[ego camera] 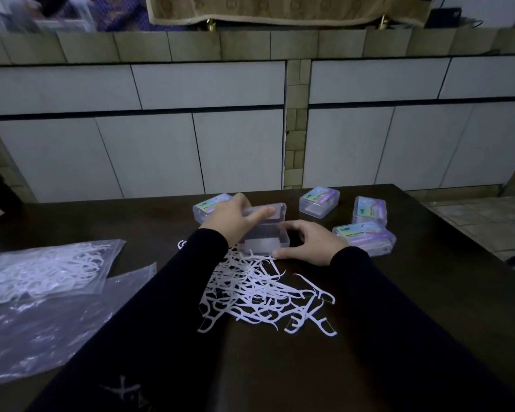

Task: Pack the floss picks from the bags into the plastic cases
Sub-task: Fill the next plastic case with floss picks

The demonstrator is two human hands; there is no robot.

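A clear plastic case (265,237) stands open on the dark table (399,307), its hinged lid (269,214) raised behind it. My left hand (234,220) grips the lid from the left, fingers across its top. My right hand (311,242) holds the case's right side, thumb at its front corner. A loose heap of white floss picks (259,295) lies just in front of the case. At the left, a clear bag (46,270) still full of picks rests beside an empty flattened bag (42,328).
Closed cases with colourful labels stand behind and to the right: one (211,206) behind my left hand, one (318,202) at the back, one (369,211) tipped on its side, one (366,240) near my right hand. White cabinet fronts (191,138) rise beyond the table's far edge.
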